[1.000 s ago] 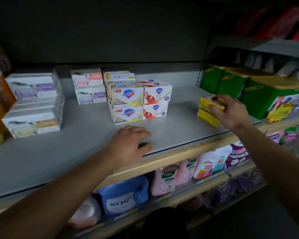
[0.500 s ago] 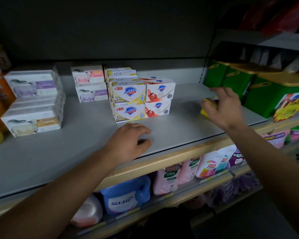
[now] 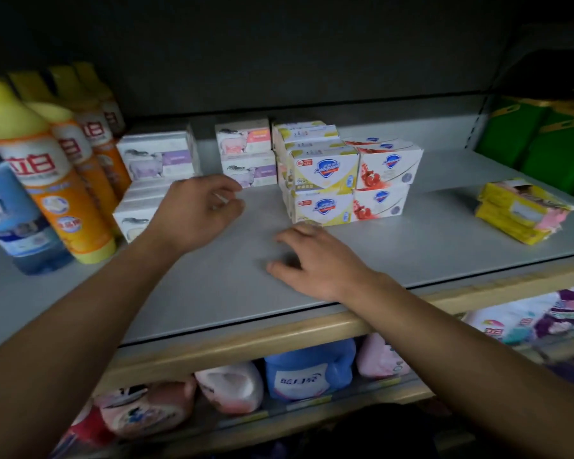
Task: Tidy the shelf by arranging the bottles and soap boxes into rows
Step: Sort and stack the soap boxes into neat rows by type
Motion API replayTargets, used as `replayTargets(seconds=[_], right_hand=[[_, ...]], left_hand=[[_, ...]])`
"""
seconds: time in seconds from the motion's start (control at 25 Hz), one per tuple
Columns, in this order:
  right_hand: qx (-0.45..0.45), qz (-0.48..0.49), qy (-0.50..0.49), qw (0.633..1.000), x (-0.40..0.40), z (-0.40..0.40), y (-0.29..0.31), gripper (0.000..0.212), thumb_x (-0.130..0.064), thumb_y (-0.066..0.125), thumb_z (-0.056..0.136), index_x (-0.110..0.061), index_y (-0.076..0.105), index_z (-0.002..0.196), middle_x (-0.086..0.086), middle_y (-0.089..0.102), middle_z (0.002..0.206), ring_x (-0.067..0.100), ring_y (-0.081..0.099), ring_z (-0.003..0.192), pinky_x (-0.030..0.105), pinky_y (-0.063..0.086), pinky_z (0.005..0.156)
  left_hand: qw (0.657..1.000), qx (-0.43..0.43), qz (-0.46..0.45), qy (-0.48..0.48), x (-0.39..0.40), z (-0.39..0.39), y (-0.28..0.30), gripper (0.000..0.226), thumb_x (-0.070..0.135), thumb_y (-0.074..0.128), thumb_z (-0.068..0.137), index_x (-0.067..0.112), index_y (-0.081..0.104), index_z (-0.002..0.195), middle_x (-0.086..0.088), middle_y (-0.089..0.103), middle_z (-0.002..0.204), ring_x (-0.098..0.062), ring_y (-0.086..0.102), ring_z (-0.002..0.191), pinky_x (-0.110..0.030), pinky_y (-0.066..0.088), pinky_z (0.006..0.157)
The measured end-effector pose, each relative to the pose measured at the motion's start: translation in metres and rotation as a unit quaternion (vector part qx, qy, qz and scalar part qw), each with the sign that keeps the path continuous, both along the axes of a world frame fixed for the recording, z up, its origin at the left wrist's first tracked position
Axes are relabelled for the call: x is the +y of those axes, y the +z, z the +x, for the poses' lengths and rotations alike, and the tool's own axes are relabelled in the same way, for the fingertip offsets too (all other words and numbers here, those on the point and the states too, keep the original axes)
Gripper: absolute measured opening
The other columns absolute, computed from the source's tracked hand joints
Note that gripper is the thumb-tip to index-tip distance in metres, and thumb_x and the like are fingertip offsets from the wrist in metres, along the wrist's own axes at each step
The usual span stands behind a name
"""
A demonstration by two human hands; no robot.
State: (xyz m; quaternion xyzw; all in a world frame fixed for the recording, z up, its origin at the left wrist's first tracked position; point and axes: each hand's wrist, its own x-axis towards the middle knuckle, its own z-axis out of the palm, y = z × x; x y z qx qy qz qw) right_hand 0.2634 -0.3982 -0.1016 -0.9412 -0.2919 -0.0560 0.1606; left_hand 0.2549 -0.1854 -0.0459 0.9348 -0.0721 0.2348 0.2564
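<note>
**Now both hands hover empty over the grey shelf**

Now the left hand (image 3: 196, 215) sits left of centre in the frame, fingers loosely curled and holding nothing, just in front of the white soap boxes (image 3: 156, 160) stacked at the left. The right hand (image 3: 315, 263) lies at the middle of the frame, fingers spread and relaxed on the grey shelf (image 3: 428, 243), just below the stacked Safeguard soap boxes (image 3: 325, 190). Those stand two high, yellow-fronted ones beside red-and-white ones (image 3: 383, 183), touching each other. Behind them to the left stands a two-high pile of pink and lilac boxes (image 3: 246, 154). At the right of the frame a stack of yellow soap packs (image 3: 521, 213) lies skewed, well apart from the other boxes and from both hands. Along the left edge stand the orange bottles with yellow caps (image 3: 47, 173) in a row running back, with a blue bottle (image 3: 10, 220) in front. Green cartons (image 3: 544, 140) fill the upper right. Detergent bottles (image 3: 309, 369) lie on the lower shelf
</note>
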Motion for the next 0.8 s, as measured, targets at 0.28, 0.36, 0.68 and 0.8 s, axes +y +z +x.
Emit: replayTargets(seconds=[0.28, 0.36, 0.68, 0.8], right_hand=[[-0.010, -0.001, 0.003, 1.000, 0.009, 0.002, -0.011, 0.062, -0.064, 0.044, 0.086, -0.028, 0.048, 0.136, -0.006, 0.046, 0.137, 0.021, 0.038, 0.129, 0.035, 0.030, 0.108], [-0.010, 0.010, 0.000, 1.000, 0.009, 0.003, -0.013, 0.062, -0.065, 0.044, 0.085, -0.031, 0.047, 0.137, -0.008, 0.045, 0.137, 0.019, 0.036, 0.129, 0.034, 0.028, 0.107], [-0.035, 0.031, -0.004, 0.999, 0.008, 0.004, -0.016, 0.059, -0.063, 0.049, 0.083, -0.031, 0.050, 0.133, -0.009, 0.048, 0.131, 0.020, 0.038, 0.126, 0.033, 0.029, 0.107], [-0.030, 0.029, -0.002, 0.999, 0.008, 0.004, -0.016, 0.059, -0.063, 0.049, 0.083, -0.032, 0.050, 0.132, -0.010, 0.047, 0.132, 0.019, 0.038, 0.126, 0.031, 0.028, 0.107]], left_hand=[[0.990, 0.035, 0.122, 0.068, 0.014, 0.091, 0.005, 0.050, 0.038, 0.064, 0.087, 0.014, 0.056, 0.132, -0.012, 0.059, 0.133, -0.032, 0.057, 0.117, -0.036, 0.044, 0.098], [0.983, 0.070, 0.147, 0.079, 0.007, 0.121, 0.003, 0.062, 0.041, 0.064, 0.088, 0.012, 0.046, 0.141, -0.015, 0.049, 0.142, -0.034, 0.050, 0.125, -0.039, 0.042, 0.102], [0.949, 0.119, 0.242, 0.163, -0.001, 0.176, -0.008, 0.072, 0.045, 0.068, 0.083, 0.010, 0.043, 0.141, -0.019, 0.039, 0.139, -0.041, 0.034, 0.129, -0.048, 0.035, 0.106], [0.952, 0.123, 0.216, 0.181, -0.004, 0.174, -0.013, 0.069, 0.039, 0.073, 0.081, 0.010, 0.043, 0.135, -0.020, 0.043, 0.134, -0.041, 0.040, 0.126, -0.052, 0.042, 0.102]])
